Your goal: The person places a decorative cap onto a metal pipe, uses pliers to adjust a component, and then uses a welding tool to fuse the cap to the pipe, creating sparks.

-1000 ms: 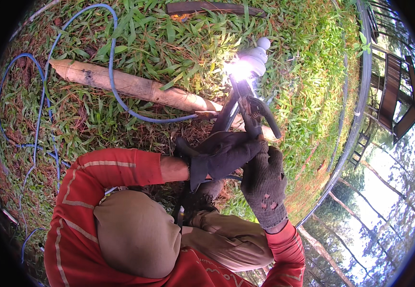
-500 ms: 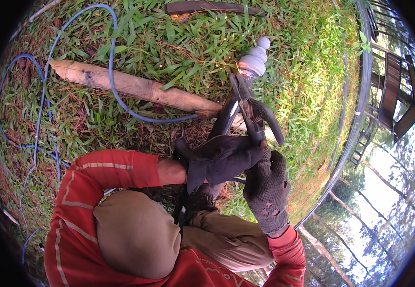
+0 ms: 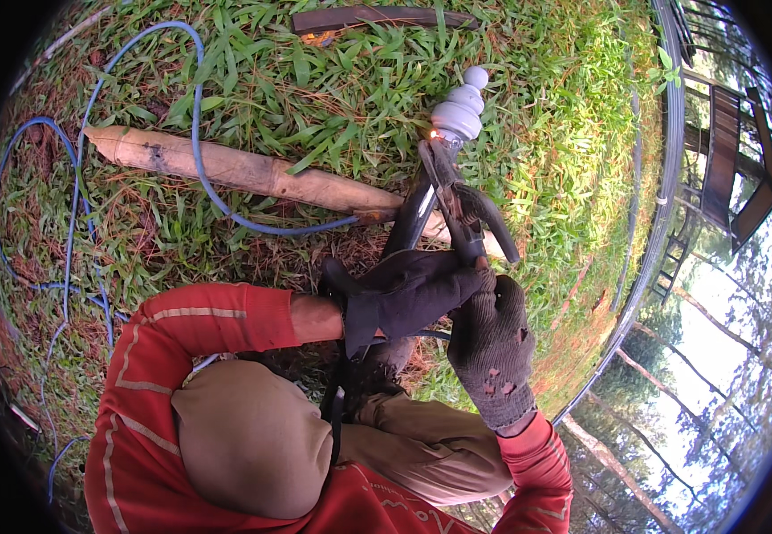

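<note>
My left hand [image 3: 413,292], in a black glove, is closed across the lower end of a dark metal tube [image 3: 411,216]; what lies under its fingers is partly hidden. In a grey knitted glove with holes, my right hand [image 3: 493,351] is closed at the lower end of a black welding electrode holder [image 3: 466,222], touching the left glove's fingertips. The holder's upper end lies beside the tube, close to a pale grey stepped finial [image 3: 460,111] with a ball on top. A small orange glow shows at the finial's base.
A pale pointed bamboo pole [image 3: 252,173] lies on the grass behind the tube. Blue hose or cable [image 3: 197,116] loops over it at the left. A dark curved bar [image 3: 386,16] lies at the far edge. One trousered leg [image 3: 422,445] is below my hands.
The orange glow at the finial's base has grown smaller and the sparks are fewer. The whole view has shifted slightly; both hands keep their hold.
</note>
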The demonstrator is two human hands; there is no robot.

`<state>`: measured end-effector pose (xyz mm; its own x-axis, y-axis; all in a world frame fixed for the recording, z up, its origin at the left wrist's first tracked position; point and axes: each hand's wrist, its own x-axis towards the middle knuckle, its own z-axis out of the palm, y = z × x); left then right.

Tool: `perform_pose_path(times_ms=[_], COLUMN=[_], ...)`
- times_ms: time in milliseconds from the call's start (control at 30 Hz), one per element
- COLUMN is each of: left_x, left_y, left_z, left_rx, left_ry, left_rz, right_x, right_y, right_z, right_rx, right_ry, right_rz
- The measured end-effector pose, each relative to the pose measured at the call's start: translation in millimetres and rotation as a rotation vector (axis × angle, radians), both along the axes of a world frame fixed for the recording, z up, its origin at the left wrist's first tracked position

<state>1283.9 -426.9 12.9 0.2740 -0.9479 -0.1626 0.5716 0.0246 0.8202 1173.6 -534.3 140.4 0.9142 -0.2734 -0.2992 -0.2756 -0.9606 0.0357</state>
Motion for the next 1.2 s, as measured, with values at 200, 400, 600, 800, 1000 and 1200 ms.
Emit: perform_pose_path(times_ms=[200,400,600,800,1000,1200], left_x=[-2,-5,-9,-3,7,-12], left_y=[1,0,-2,-1,-1,7], left_z=[-3,-7,-11,-5,-1,3], left_rx=[-0.049,-0.016,-0.045,-0.017,0.013,-0.101], left_ry=[-0.005,-0.013,-0.091,-0.019,-0.088,0.032], left_rz=[0.058,0.025,0.119,0.072,0.010,0.195], right_x=[-1,2,4,5,12,4], right_y=[-1,0,0,-4,-1,-2], right_z=[-2,-1,-1,-4,-2,7], right_rx=[0.013,0.027,0.054,0.073,0.141,0.211], right_ry=[0.032,0.066,0.053,0.029,0.045,-0.016], right_rz=[-0.027,-0.054,-0.067,-0.056,-0.161,-0.095])
